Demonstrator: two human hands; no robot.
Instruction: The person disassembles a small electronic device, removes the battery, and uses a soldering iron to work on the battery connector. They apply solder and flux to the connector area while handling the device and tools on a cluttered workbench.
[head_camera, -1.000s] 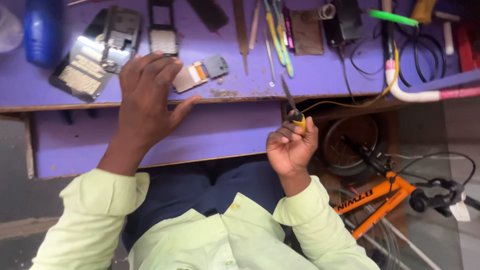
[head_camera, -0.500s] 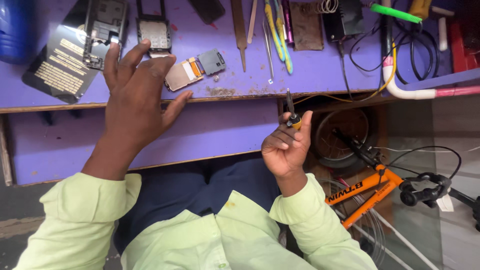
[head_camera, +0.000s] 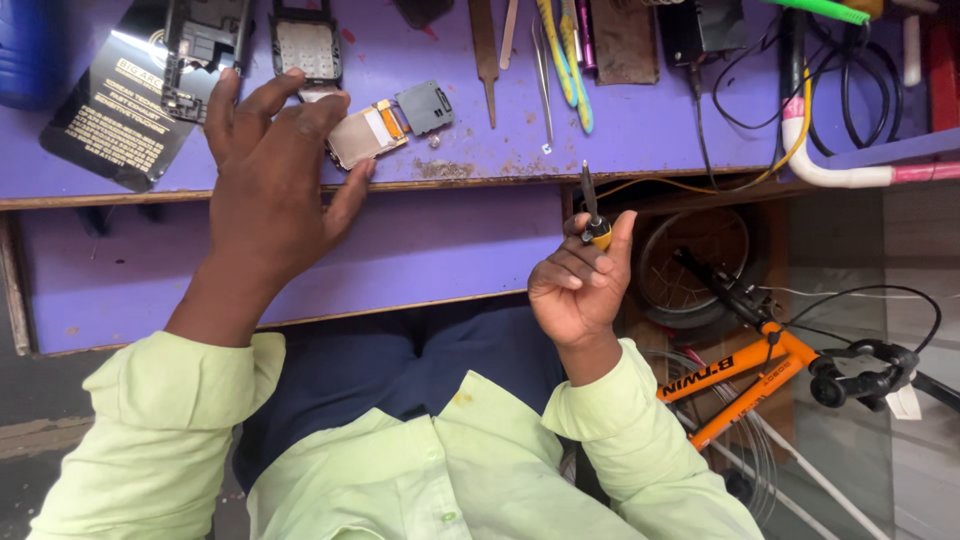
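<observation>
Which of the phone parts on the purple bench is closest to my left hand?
The small screen part with the orange strip: the left hand has its fingertips right at it. The keypad frame and the dark phone shell lie farther up the bench.

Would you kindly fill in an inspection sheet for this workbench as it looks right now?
Surface: purple workbench, scuffed and stained near its front edge.
Job's things: small screwdriver with yellow collar, tip up; display module with ribbon cable; small grey module joined to it.
Clutter: phone keypad frame, black phone housing, black printed card, tweezers, metal file, yellow-and-blue tools.
Hands: left hand spread over the bench edge, thumb by the display module; right hand grips the screwdriver below the bench.
Cables: black cables, yellow wire, white-pink hose.
Surroundings: orange bicycle at right.
</observation>
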